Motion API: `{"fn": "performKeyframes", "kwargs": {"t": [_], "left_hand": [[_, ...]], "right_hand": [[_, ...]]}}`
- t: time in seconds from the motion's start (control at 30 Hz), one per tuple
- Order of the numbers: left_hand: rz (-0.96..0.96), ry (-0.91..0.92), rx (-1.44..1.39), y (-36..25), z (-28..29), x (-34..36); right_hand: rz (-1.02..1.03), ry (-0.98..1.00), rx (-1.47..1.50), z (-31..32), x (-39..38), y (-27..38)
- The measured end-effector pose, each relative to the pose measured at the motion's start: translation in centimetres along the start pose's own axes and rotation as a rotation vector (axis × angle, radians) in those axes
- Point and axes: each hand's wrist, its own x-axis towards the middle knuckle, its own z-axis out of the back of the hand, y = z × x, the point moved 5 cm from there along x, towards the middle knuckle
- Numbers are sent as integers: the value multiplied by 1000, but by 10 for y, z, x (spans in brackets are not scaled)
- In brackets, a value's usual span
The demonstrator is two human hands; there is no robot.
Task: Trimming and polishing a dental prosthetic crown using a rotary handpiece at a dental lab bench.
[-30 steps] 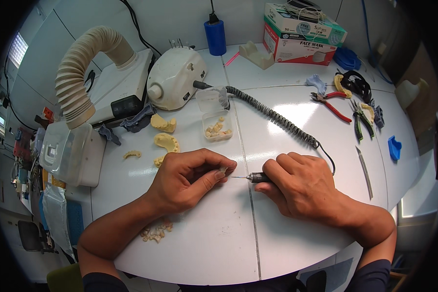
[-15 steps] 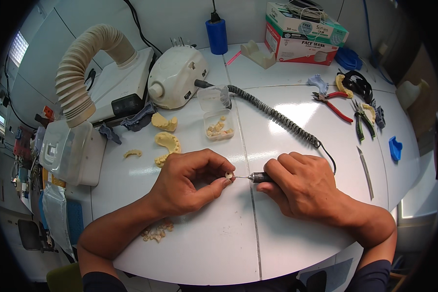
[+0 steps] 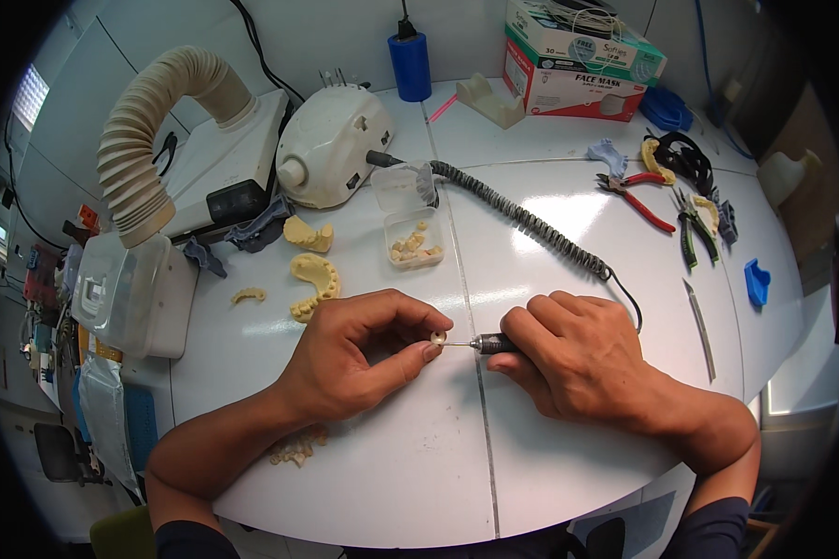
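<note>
Between the thumb and fingertips of my left hand (image 3: pixel 359 359) is a small whitish dental crown (image 3: pixel 437 338). My right hand (image 3: pixel 578 363) is wrapped round a dark rotary handpiece (image 3: pixel 493 344), its thin metal bur pointing left. The bur's tip meets the crown or sits right at it; exact contact is too small to tell. Beyond my left hand stands a yellow plaster tooth model (image 3: pixel 315 279), with a second plaster piece (image 3: pixel 308 235) behind it. A small clear box (image 3: pixel 414 252) of tooth-coloured pieces lies open. Several loose pieces (image 3: pixel 295 449) lie beside my left forearm.
A white control unit (image 3: pixel 334 149) and its coiled cord (image 3: pixel 522 219) stretch across the back. On the left are a ribbed hose (image 3: pixel 135 140) and a lidded plastic container (image 3: pixel 135 293). Red-handled pliers (image 3: pixel 639 200), green-handled cutters (image 3: pixel 693 228) and a knife (image 3: pixel 701 331) lie at right.
The handpiece and bur have shifted slightly left and down, and the crown appears slightly turned in my left fingers. Both grips stay the same. The view has moved a little.
</note>
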Motion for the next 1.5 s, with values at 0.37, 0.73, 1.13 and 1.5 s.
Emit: {"fn": "performKeyframes", "kwargs": {"t": [0.37,0.73,1.13,1.5], "left_hand": [[-62,24,138,-2,0,1],[-68,35,122,-2,0,1],[-87,32,149,-6,1,0],[-81,38,145,-3,0,1]], "right_hand": [[-8,-1,3,-2,-1,0],[-10,5,-36,-1,-1,2],[-13,18,-30,0,0,2],[-16,15,-25,0,0,2]]}}
